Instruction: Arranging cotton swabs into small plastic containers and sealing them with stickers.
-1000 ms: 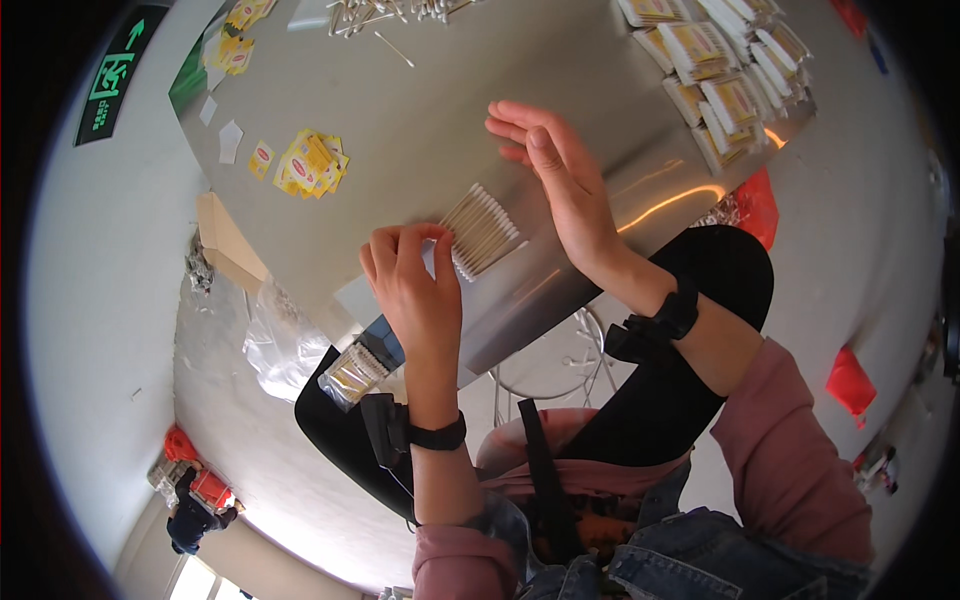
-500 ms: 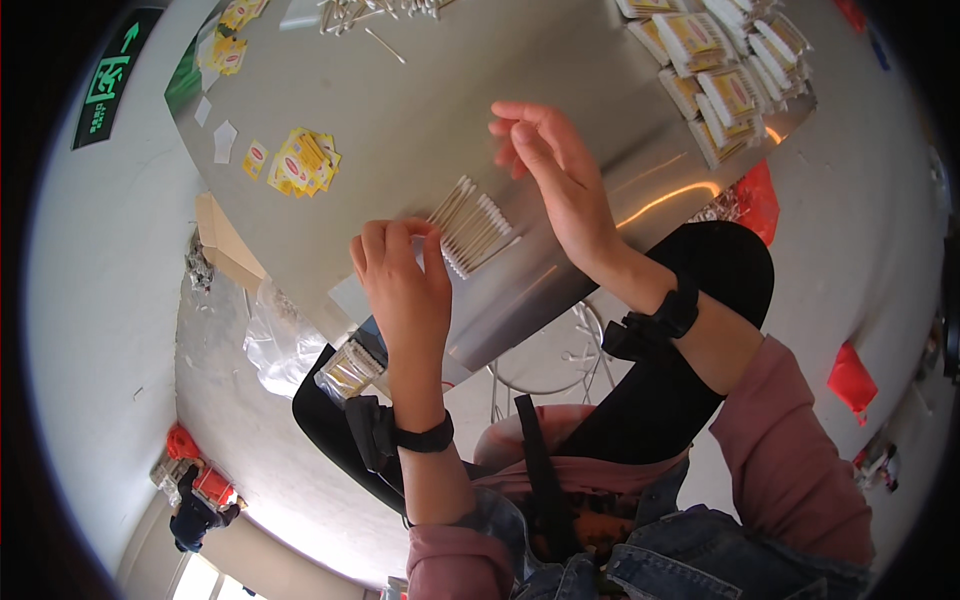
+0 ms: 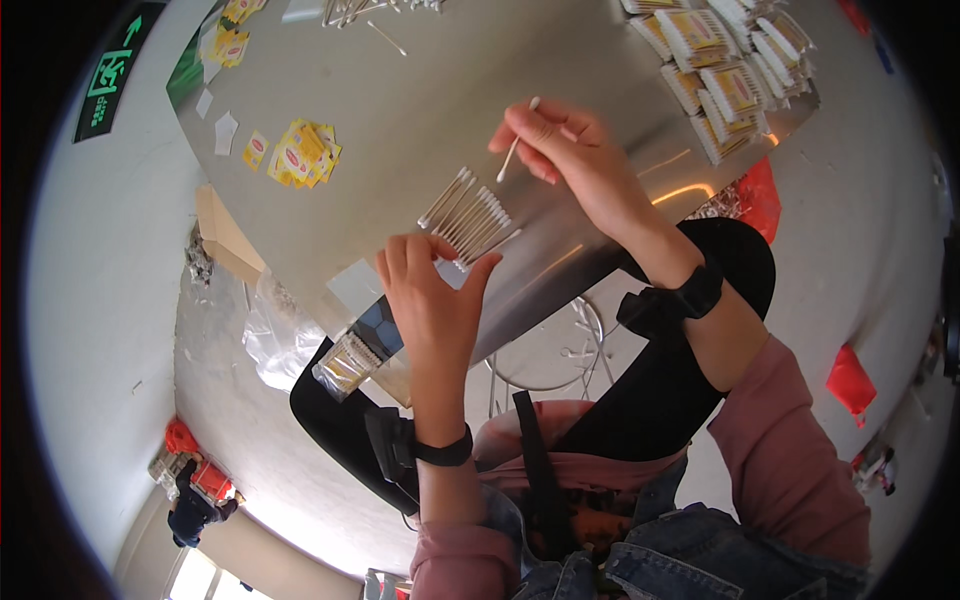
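On the metal table lies a row of cotton swabs side by side, slanting up to the right. My left hand is at the row's near end, thumb and forefinger spread apart around the lower tips; whether they touch the swabs I cannot tell. My right hand hovers above and right of the row, pinching a single cotton swab between thumb and fingers. One swab's tip sticks out past the row's right side. A clear sheet lies left of my left hand.
Yellow printed cards are piled at the left. Filled swab packs are stacked at the far right, and loose swabs lie at the far edge. Another swab pack rests by the near table edge. Beneath the table stands a metal-framed stool.
A cotton swab now shows in my right hand, which has closed into a pinch. My left hand has shifted right and nearer, its thumb spreading from the forefinger.
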The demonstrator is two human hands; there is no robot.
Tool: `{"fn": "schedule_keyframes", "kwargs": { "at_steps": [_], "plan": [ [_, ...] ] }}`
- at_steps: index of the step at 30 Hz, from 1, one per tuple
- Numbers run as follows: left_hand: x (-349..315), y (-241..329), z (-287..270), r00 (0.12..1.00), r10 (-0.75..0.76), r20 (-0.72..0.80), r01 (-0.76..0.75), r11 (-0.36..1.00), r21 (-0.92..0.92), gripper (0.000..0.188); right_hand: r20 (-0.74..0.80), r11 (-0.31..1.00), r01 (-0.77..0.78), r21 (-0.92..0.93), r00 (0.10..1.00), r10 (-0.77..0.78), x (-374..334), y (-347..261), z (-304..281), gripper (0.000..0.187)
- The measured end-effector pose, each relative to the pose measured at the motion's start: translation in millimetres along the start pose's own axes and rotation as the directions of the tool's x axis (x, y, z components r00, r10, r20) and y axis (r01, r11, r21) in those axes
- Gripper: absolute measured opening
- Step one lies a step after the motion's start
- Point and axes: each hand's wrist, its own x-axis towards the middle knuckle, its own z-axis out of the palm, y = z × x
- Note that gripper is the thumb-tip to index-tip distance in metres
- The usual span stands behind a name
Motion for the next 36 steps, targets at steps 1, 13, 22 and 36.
{"fn": "schedule_keyframes", "kwargs": {
  "at_steps": [1,13,22,36],
  "plan": [
    [-7,-2,8,0.998,-0.055,0.031,0.052,0.996,0.073,0.042,-0.005,1.000,0.000,-0.008,1.000,0.000,-1,-1,-3,0.029],
    [-10,-3,26,0.986,-0.110,-0.121,0.098,0.990,-0.099,0.027,-0.066,0.998,0.008,-0.056,0.998,-0.012,-2,0,-3,0.035],
    [-15,-3,25,0.993,-0.033,-0.116,0.031,0.999,-0.014,0.012,-0.106,0.998,0.066,0.019,0.992,-0.063,-4,3,-6,0.038],
    [-10,-1,21,0.998,-0.036,-0.055,0.036,0.999,-0.009,0.010,-0.080,0.999,0.042,0.003,0.996,-0.041,-4,2,-3,0.037]
  ]
}}
